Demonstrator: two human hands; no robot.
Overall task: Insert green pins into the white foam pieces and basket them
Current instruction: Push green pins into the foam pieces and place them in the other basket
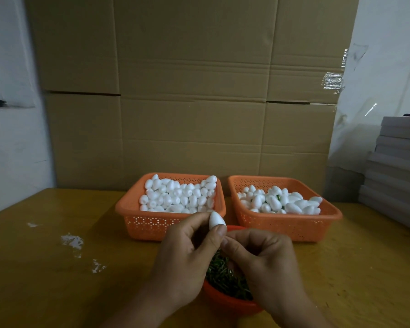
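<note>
Left hand: the left hand [187, 252] was raised over the near edge of the wooden table [57, 268], its thumb and fingertips [219, 233] pinching the lower end of one white egg-shaped foam piece [216, 219], which stood pointed end up.
Right hand: the right hand [268, 259] sat just beside the left, its thumb and forefinger pressed together right under the held foam piece; whether a pin lay between them could not be told, and the other fingers were curled in.
Held foam piece: it was above the red bowl and in front of the gap between the two baskets, touching only the left hand's fingers as far as could be seen.
Green pins: a heap of thin green pins [225, 278] filled a small round red plastic bowl [227, 301] directly beneath both hands, partly hidden by them.
Left basket: an orange perforated plastic basket [149, 226] behind the hands was filled with plain white foam pieces [178, 197].
Right basket: a second orange perforated plastic basket [294, 229] stood just beside the first and held white foam pieces with bits of green showing among them [279, 201].
Table marks: white chipped patches [72, 241] showed on the tabletop at the left.
Backdrop: large brown cardboard sheets [189, 91] stood upright behind the baskets.
Right edge: a stack of flat grey boards [398, 171] was piled near the right basket.
</note>
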